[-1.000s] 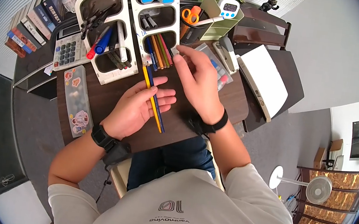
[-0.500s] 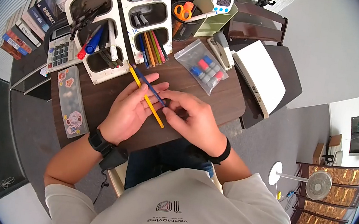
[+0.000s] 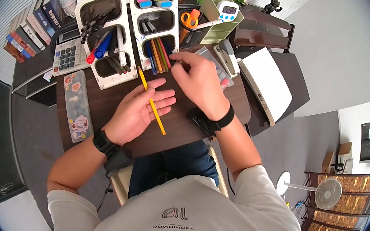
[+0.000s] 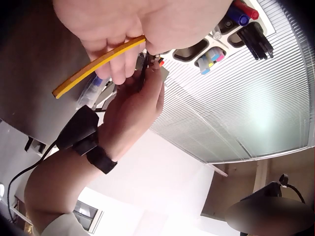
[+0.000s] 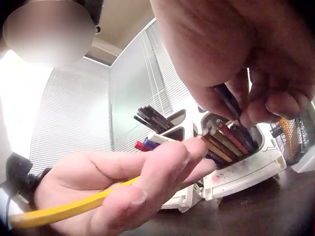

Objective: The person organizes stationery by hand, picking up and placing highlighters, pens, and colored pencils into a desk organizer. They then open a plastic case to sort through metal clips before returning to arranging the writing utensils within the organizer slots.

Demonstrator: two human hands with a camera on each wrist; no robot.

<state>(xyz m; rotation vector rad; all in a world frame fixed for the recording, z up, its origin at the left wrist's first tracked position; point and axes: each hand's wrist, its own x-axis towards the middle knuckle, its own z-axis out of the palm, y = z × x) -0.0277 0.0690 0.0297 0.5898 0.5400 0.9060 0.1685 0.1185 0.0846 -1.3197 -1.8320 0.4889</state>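
Note:
The left hand (image 3: 135, 111) is palm up, its thumb holding a yellow pencil (image 3: 157, 117) across fairly straight fingers. At the near compartment of the right-hand white organizer (image 3: 145, 37), the right hand (image 3: 201, 84) pinches a dark blue pencil (image 5: 228, 102) between thumb and fingers. In the right wrist view that pencil slants down over the compartment, among colored pencils (image 5: 221, 145); whether its tip touches anything is unclear. The left wrist view shows the yellow pencil (image 4: 98, 64) under the left thumb, with the right hand (image 4: 133, 115) beyond it.
Beside it stands a second white organizer (image 3: 127, 76) with pens and markers. A mesh cup (image 3: 190, 37) with scissors, a stapler (image 3: 226, 58) and a plastic bag (image 3: 221, 73) lie to the right. A sticker-covered case (image 3: 76, 106) and calculator (image 3: 67, 55) are at left.
The right hand has moved from beside the left palm up to the organizer, taking the dark blue pencil out of the left hand. The yellow pencil stays in the left hand.

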